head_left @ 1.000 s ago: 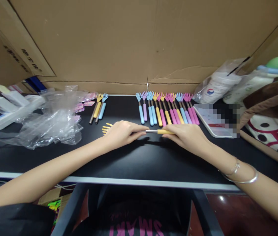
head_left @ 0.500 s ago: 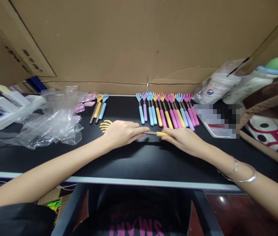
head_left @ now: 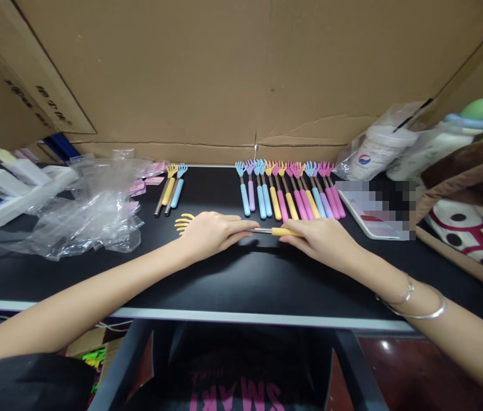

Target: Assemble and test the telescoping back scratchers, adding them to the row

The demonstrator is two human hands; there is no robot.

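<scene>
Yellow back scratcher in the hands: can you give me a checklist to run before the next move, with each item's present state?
1. Left hand gripping the yellow back scratcher toward its claw: ok.
2. Right hand on its yellow handle: ok.
3. Whole metal rod visible for inspection: not ok; left hand covers part.
4. Plastic bags apart from left hand: ok.
5. Right hand clear of the scratcher row: cannot tell; they overlap in view.
</scene>
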